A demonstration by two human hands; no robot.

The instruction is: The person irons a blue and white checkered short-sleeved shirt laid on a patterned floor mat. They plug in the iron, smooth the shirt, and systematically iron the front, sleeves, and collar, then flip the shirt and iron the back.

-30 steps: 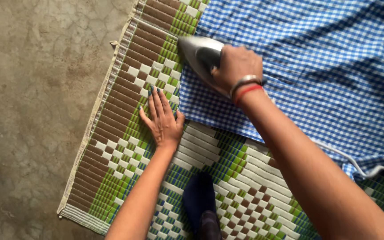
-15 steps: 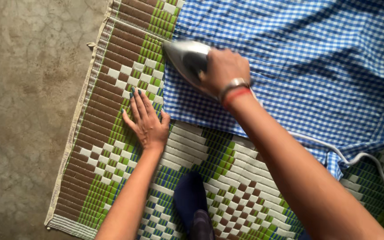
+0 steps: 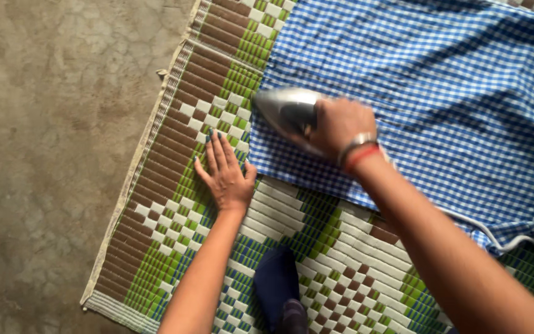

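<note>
- You look down on a bare concrete floor [image 3: 50, 124].
- A woven mat [image 3: 174, 148], brown, green and white checks, lies on it.
- A blue checked cloth [image 3: 452, 93] lies on the mat.

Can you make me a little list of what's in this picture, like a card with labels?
place: woven mat on a bare floor
cloth: blue and white checked cloth spread on the mat
right hand: right hand grips a silver iron at the cloth's near corner
left hand: left hand lies flat on the mat beside the cloth's edge
cord: white cord trails off to the right
wrist: bangle and red thread on the right wrist
</note>
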